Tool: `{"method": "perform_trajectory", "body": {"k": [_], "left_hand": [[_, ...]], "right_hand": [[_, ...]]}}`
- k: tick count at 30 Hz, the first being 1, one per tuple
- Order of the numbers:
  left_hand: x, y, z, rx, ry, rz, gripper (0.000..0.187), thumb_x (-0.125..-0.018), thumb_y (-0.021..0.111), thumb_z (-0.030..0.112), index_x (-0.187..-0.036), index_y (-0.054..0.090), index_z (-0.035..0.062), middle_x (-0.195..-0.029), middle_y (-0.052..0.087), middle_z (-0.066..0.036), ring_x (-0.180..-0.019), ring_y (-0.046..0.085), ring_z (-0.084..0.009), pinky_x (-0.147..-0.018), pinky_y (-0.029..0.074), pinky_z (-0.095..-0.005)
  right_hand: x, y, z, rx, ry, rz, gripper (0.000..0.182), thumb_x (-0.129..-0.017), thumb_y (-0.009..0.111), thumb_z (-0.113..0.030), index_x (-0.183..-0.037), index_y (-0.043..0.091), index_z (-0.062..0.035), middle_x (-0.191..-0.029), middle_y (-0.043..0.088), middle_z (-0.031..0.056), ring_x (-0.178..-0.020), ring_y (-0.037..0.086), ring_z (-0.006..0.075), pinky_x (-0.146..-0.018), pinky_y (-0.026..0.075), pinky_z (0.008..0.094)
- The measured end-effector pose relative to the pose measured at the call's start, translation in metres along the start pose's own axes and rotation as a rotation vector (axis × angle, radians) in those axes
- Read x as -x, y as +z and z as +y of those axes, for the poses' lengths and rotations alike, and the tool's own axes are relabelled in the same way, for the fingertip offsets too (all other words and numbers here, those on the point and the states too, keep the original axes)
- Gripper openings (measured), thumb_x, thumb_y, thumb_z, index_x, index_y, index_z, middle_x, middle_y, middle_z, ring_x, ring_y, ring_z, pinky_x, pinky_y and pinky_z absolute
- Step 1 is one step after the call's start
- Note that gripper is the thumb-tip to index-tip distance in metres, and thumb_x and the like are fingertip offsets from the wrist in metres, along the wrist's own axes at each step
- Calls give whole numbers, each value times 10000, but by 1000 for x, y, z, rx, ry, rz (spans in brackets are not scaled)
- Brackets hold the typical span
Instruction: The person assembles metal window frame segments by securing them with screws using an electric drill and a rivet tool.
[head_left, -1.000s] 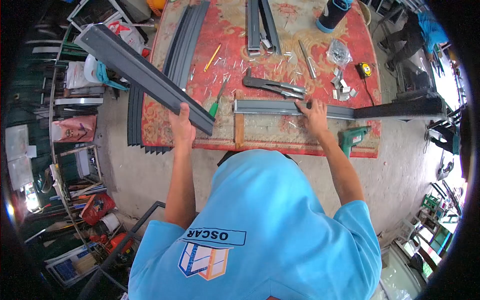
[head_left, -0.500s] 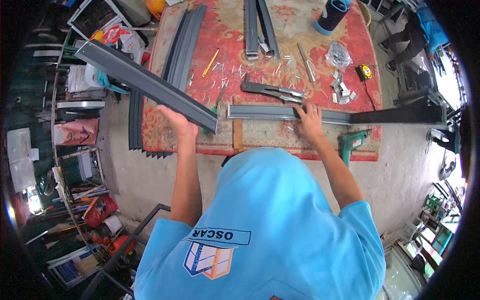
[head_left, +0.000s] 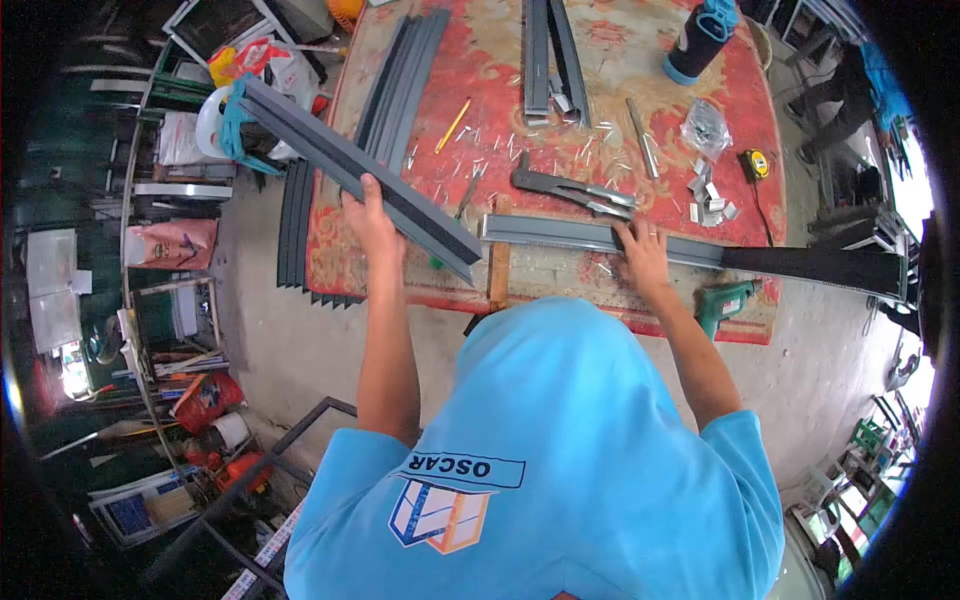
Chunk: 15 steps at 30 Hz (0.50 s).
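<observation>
My left hand point(head_left: 375, 222) grips a long dark grey metal channel point(head_left: 330, 155), thumb on the near side. The channel is held at a slant above the table's left part, its near end close to the end of a second grey channel point(head_left: 550, 232). That second channel lies crosswise along the table's front, and my right hand point(head_left: 643, 258) rests over it with fingers bent across it. A hand riveter point(head_left: 570, 190) lies just beyond my right fingertips. A wooden strip point(head_left: 500, 275) shows under the second channel's left end.
On the red patterned cloth point(head_left: 440, 210) are stacked channels point(head_left: 400, 90), a pencil point(head_left: 453, 125), small metal brackets point(head_left: 711, 202), scattered rivets, a plastic bag point(head_left: 706, 130), a tape measure point(head_left: 755, 165) and a bottle point(head_left: 700, 45). A green drill point(head_left: 722, 303) sits at the front edge. Another person point(head_left: 840, 95) stands far right.
My left hand has turned the channel over, its thumb now round the near side, and the channel's near end has dropped lower. My right hand stays on the second channel. The view has shifted slightly.
</observation>
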<state>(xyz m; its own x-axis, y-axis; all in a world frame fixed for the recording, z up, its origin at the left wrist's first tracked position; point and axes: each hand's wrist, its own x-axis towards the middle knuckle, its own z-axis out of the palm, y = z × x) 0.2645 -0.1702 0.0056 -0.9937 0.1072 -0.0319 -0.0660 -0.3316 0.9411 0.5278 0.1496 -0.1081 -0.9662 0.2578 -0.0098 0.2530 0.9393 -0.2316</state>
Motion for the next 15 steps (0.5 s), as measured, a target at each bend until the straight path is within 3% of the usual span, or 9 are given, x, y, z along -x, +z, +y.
{"method": "perform_trajectory", "body": {"k": [2,7,9,13,15], "left_hand": [[-10,-6,-3,-213,189,147,485,-991,597,302,-1324,408,6,-1153,603,-120,-967,638,-262,-786,576,-426],[-8,4,44,-113,166,-11,514,-989,592,266,-1398,388,30,-1251,597,-160,-888,638,-257,-758,570,-383],[-6,9,71,72,64,-183,562,-987,582,301,-1439,356,55,-1298,576,-193,-860,642,-266,-759,576,-380],[-11,-7,120,50,-137,-266,561,-987,554,307,-1462,365,76,-1285,579,-236,-893,659,-298,-812,585,-406],[-16,-14,138,158,-330,-623,516,-991,514,254,-1448,401,42,-1284,579,-273,-1009,666,-358,-892,578,-437]], "right_hand": [[1,1,4,21,-15,24,707,-692,815,-237,-1327,512,-174,-1168,525,120,-1137,490,322,-1015,342,492],[2,1,3,9,-30,42,695,-710,805,-270,-1334,513,-179,-1193,522,128,-1157,488,328,-1013,351,495],[2,2,4,-11,-26,37,695,-715,790,-234,-1345,499,-189,-1228,510,149,-1177,480,339,-1028,341,501],[1,-6,1,-39,-7,-37,696,-727,774,-200,-1360,484,-199,-1303,488,177,-1212,467,356,-1040,336,505],[3,-8,-1,-46,-14,-5,696,-727,774,-199,-1359,484,-196,-1301,489,176,-1214,465,354,-1037,339,505]]}}
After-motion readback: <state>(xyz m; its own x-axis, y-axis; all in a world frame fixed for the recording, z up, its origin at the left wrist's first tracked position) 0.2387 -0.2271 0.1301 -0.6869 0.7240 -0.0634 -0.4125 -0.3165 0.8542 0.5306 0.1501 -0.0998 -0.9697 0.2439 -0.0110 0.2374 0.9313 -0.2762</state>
